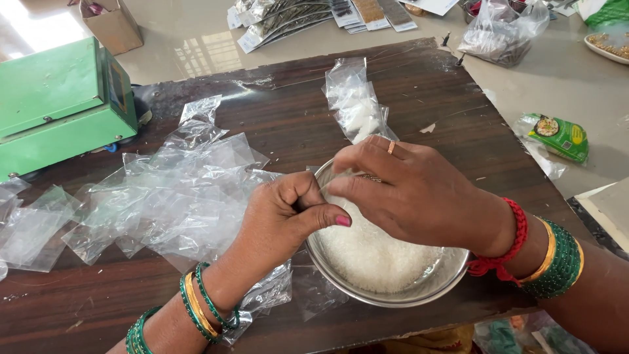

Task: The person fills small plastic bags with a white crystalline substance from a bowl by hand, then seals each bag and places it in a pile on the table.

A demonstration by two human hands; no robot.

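- Your left hand [288, 213] and right hand [409, 190] meet, fingers pinched, over the steel bowl [393, 298] of white grains [373, 252];
- clear plastic pouches [177, 190] lie left on the dark wooden board [419, 92]; a green machine [59, 105] beyond.

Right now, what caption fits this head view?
Two hands, left hand and right hand, meet over a round steel bowl of white grains.

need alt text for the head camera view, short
Two hands, left hand and right hand, meet over a round steel bowl of white grains on a dark wooden board. Clear plastic pouches lie left, beside a green metal scale.
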